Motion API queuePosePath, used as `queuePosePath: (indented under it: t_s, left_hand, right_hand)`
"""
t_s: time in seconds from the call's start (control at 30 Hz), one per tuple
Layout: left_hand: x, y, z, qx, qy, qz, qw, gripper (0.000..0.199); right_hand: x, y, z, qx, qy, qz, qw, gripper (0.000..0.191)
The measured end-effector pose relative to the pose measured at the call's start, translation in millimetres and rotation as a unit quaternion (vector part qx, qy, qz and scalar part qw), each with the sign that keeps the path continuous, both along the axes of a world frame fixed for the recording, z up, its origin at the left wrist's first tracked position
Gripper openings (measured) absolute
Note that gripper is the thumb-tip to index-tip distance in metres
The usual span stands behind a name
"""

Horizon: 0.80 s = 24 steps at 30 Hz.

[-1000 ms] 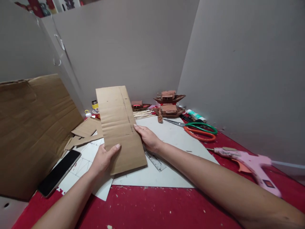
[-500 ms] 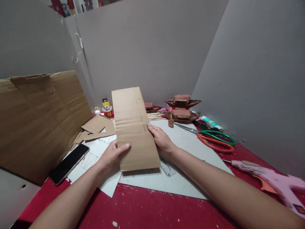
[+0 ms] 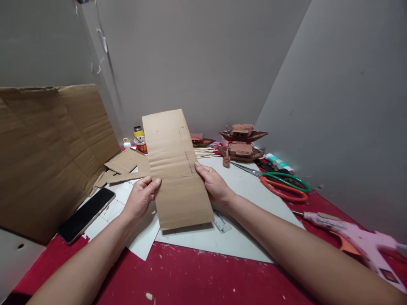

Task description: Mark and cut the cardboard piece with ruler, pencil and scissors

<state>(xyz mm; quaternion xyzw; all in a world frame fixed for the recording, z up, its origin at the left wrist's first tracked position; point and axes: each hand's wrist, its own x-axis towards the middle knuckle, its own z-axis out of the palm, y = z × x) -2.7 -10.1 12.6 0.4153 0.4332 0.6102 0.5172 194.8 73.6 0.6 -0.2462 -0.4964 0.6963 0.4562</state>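
Note:
A long rectangular cardboard piece (image 3: pixel 174 169) is held up, tilted, above white paper (image 3: pixel 244 228). My left hand (image 3: pixel 143 195) pinches its left edge, thumb on the front face and fingers curled behind. On the opposite edge, my right hand (image 3: pixel 212 182) grips with its thumb in front, the other fingers partly hidden behind the board. Faint pencil marks and creases run across the cardboard. A clear ruler (image 3: pixel 221 223) lies partly under the board near my right wrist.
A phone (image 3: pixel 87 215), cardboard scraps (image 3: pixel 124 163) and a large cardboard sheet (image 3: pixel 57 148) are at left. Model boats (image 3: pixel 243 132) stand behind. Scissors (image 3: pixel 282 184) and a pink glue gun (image 3: pixel 352 237) lie right. A cup (image 3: pixel 140 145) sits at the back.
My left hand has shifted up and left, its thumb moving from the cardboard's face to its left edge. The cardboard's top has moved slightly left. The camera view has shifted a little.

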Motion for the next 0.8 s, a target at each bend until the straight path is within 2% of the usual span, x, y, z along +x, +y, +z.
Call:
queuePosePath:
  t_s: [0.33, 0.53, 0.8]
  left_hand:
    - [-0.2, -0.6, 0.6, 0.006, 0.018, 0.017, 1.000, 0.027]
    - [-3.8, 3.9, -1.7, -0.007, 0.012, 0.025, 1.000, 0.042]
    - [-10.9, 7.9, 0.1, -0.017, -0.003, 0.042, 0.999, 0.041]
  right_hand:
    - [4.7, -5.3, -0.6, -0.031, -0.032, 0.064, 0.997, 0.041]
    - [4.6, -7.7, 1.4, -0.034, -0.030, 0.061, 0.997, 0.039]
    - [7.1, -2.3, 0.8, -0.036, -0.028, 0.046, 0.998, 0.040]
